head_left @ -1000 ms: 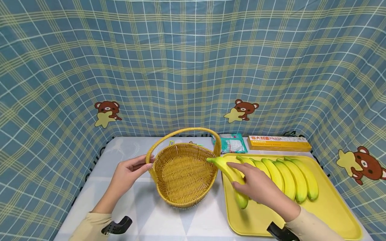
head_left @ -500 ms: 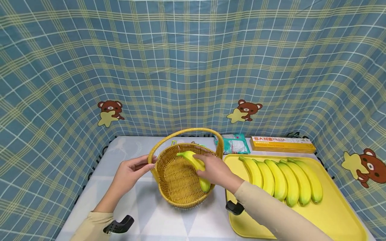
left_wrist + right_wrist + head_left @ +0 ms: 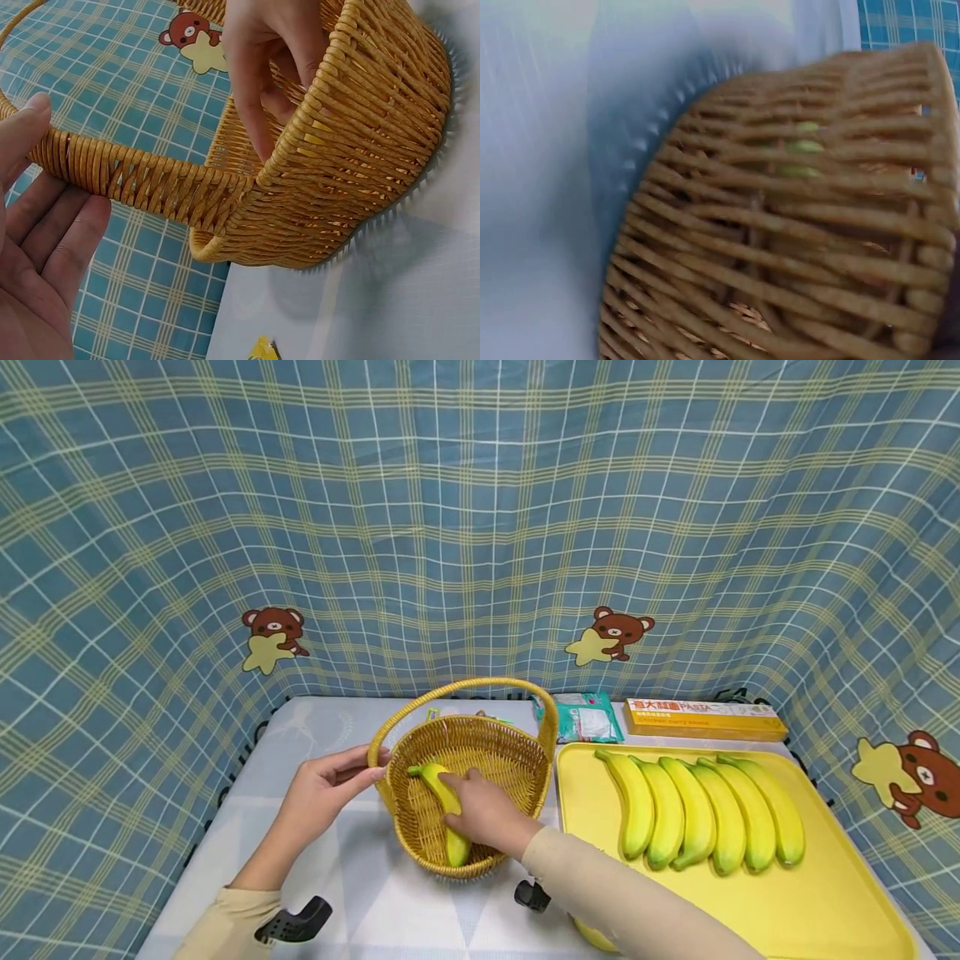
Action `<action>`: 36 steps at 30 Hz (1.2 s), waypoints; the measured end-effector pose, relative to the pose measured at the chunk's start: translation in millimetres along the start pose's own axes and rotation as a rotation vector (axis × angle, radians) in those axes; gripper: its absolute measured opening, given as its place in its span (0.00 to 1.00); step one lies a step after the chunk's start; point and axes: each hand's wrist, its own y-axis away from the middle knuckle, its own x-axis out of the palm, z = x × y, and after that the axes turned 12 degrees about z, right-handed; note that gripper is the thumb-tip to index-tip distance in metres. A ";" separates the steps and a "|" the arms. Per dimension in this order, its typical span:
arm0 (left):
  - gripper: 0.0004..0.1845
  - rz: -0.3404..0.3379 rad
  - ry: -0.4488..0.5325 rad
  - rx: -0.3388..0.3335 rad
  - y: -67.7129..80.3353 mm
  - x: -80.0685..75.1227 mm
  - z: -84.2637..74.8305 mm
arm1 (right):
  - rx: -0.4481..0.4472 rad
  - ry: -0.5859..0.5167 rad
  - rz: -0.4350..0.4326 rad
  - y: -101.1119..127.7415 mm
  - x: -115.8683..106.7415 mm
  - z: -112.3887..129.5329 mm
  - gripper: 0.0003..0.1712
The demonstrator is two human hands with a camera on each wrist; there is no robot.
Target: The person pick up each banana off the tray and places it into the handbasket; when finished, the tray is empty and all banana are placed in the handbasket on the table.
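Observation:
A yellow wicker basket (image 3: 517,768) with an arched handle (image 3: 465,683) stands on the table. My left hand (image 3: 324,792) holds the handle's left side, thumb on one face and fingers on the other, as the left wrist view shows. Inside the basket, my right hand (image 3: 487,812) grips a banana (image 3: 456,847) from above, its green stem pointing up and left. The banana lies low, toward the basket's left side. In the right wrist view the woven wall (image 3: 780,225) hides the hand, and a bit of green shows through the gaps.
A yellow tray (image 3: 832,893) on the right bears a row of several bananas (image 3: 697,810). Behind it lie a pasta box (image 3: 705,720) and a teal packet (image 3: 588,718). A plaid curtain (image 3: 465,527) with printed bears closes off the back and sides.
My right hand has carried the banana left from over the tray into the basket and lowered it there. The left hand has kept its hold on the handle.

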 end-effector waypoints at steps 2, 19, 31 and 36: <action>0.19 -0.002 -0.005 0.005 -0.5 -0.6 -0.2 | -0.007 -0.001 0.002 0.6 2.2 0.3 0.39; 0.18 0.011 0.024 0.041 -1.8 -0.5 2.2 | -0.104 0.092 -0.280 71.3 -33.1 -46.4 0.30; 0.19 0.004 0.019 0.015 1.8 -0.3 0.5 | 0.103 0.080 -0.334 134.9 -48.3 -138.8 0.32; 0.19 0.003 0.020 0.012 1.8 0.3 -0.1 | 0.210 0.092 -0.288 144.4 -50.7 -168.5 0.33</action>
